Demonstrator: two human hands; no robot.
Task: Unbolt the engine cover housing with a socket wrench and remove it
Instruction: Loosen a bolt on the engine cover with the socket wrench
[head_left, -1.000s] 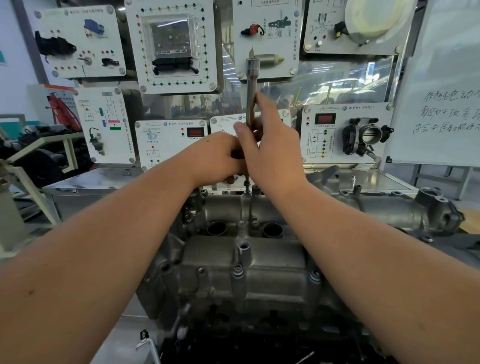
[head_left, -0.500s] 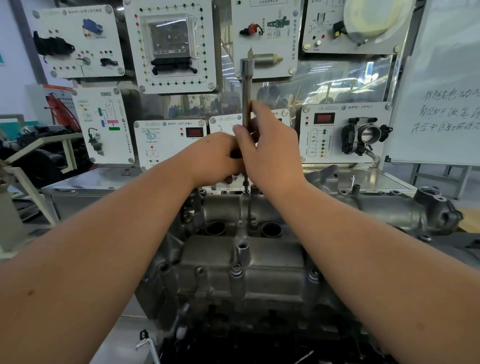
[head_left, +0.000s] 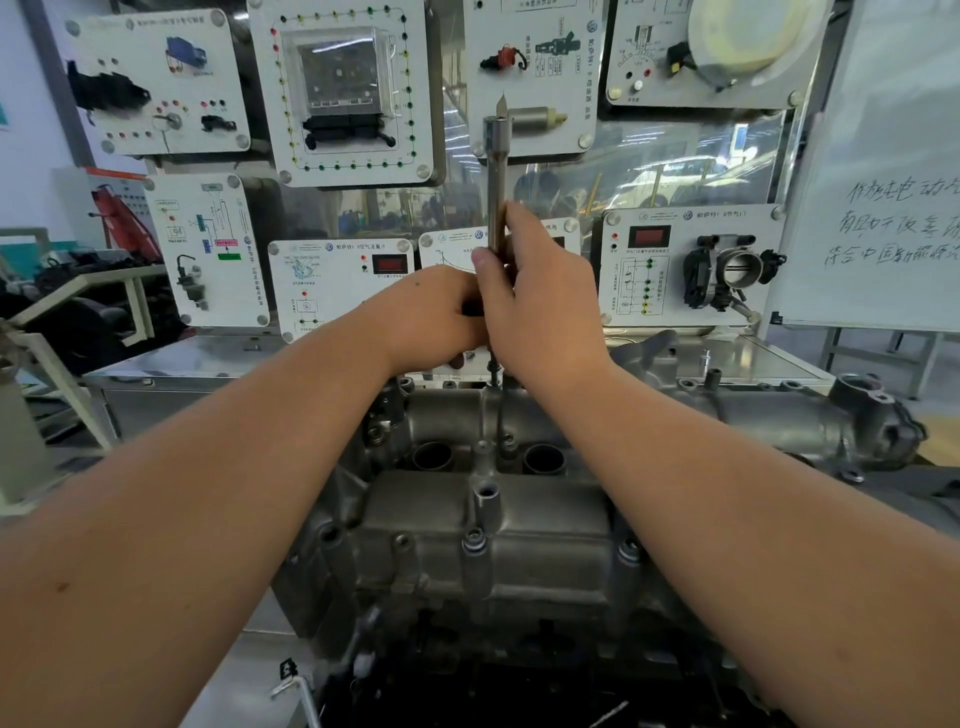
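Hands meet right at the middle of the frame, above the far edge of the engine cover housing (head_left: 488, 525). The right hand (head_left: 540, 306) wraps its fingers and thumb around the socket wrench (head_left: 496, 182), whose shaft stands upright, its top end poking well above the knuckles. The left hand (head_left: 431, 317) sits tight against the right, fingers curled in around the lower part of the same tool; exactly what it grips there is hidden behind the right hand. Below both hands a thin bolt (head_left: 493, 371) shows, pointing straight down toward the housing's back edge.

The housing itself is still seated on the engine, a grey cast block filling the lower centre, two round bores (head_left: 543, 460) open side by side near its far side and several bolt bosses along the near rim. Behind it, white training panels (head_left: 343, 93) hang on a board, one carrying a throttle body (head_left: 727, 270), and a whiteboard (head_left: 883, 197) with handwriting stands at the right.
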